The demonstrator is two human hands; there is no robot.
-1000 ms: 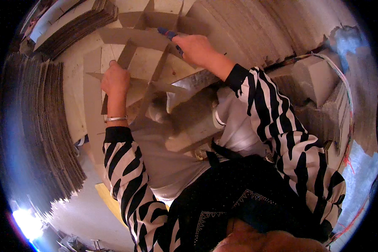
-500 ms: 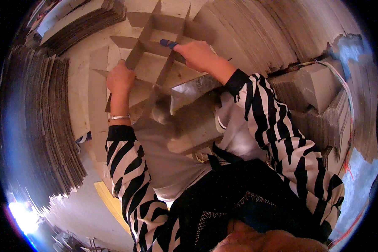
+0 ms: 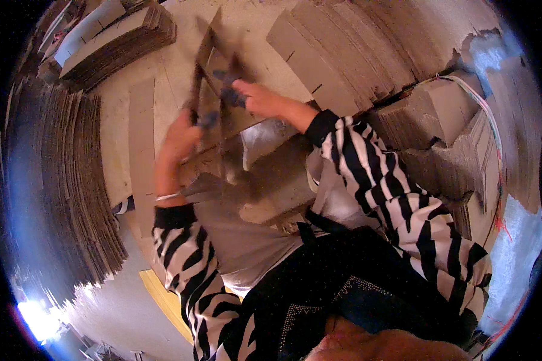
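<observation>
Held between left hand (image 3: 179,138) and right hand (image 3: 259,99), above the table (image 3: 115,144): one cardboard divider (image 3: 206,45), narrow and motion-blurred, long axis running from near edge toward far edge. Directly inward from both sets of fingers, touching each; closer to the far edge on the right hand's side, closer to the left edge on the left's. Clamped on the divider's left side with the left fingers, thumb inward; apparently pinched on its right side with the right fingers, exact contact too blurred to tell.

Counted: two hands; three visible blue finger wraps (image 3: 226,76), one on the left, two on the right; one loose cardboard strip (image 3: 141,138) along the left edge; one tall cardboard stack (image 3: 57,180) beyond it; one smaller pile (image 3: 117,48) toward the far left corner; one broad heap (image 3: 343,54) toward the far right corner. Impossible to count: the divider's slats, and further piles (image 3: 445,150) overlapping at right.
</observation>
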